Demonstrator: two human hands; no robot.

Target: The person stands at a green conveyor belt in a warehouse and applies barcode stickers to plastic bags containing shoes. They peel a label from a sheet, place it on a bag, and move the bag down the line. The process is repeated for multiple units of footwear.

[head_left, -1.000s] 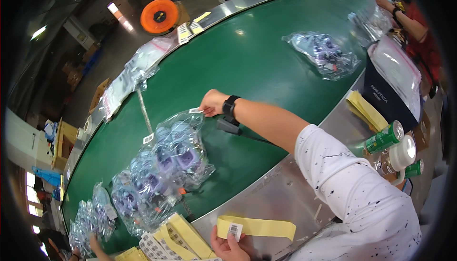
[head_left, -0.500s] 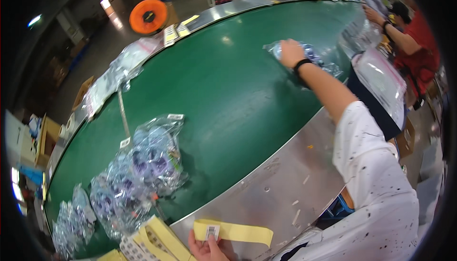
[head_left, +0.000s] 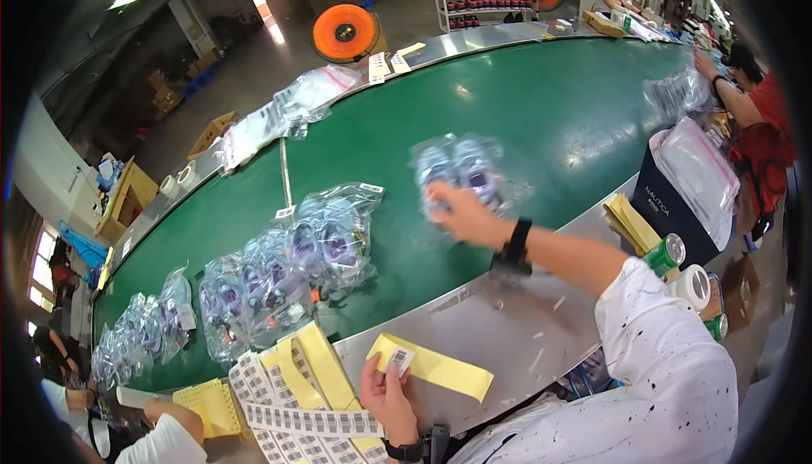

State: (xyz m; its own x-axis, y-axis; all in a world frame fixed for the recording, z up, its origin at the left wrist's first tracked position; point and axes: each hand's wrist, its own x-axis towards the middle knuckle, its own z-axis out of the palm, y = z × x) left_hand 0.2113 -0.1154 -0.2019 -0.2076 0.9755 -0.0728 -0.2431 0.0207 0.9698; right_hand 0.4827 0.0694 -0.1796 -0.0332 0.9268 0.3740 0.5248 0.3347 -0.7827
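On the green belt (head_left: 541, 151), a pair of light blue and purple shoes in a clear plastic bag (head_left: 461, 164) lies in front of me. My right hand (head_left: 468, 217) is closed on the near left edge of this bag. Over the metal ledge, my left hand (head_left: 391, 400) pinches a yellow backing strip (head_left: 452, 371) beside a white barcode label (head_left: 401, 359). More bagged shoes (head_left: 326, 236) stand in a row on the belt to my left. Below them, sheets of barcode labels (head_left: 296, 420) and yellow backing paper (head_left: 326, 362) overlap on the ledge.
A dark blue box (head_left: 668, 202) with clear bags on it stands at right, near green-ended rolls (head_left: 664, 254). Flat plastic bags (head_left: 288, 113) lie along the far ledge. A person in red (head_left: 765, 117) works at far right; another person's arm (head_left: 173, 426) shows at lower left.
My right hand has brought the bagged shoes leftward and nearer along the belt. The left hand still holds the yellow strip. The view has shifted, showing more label sheets and another person at lower left.
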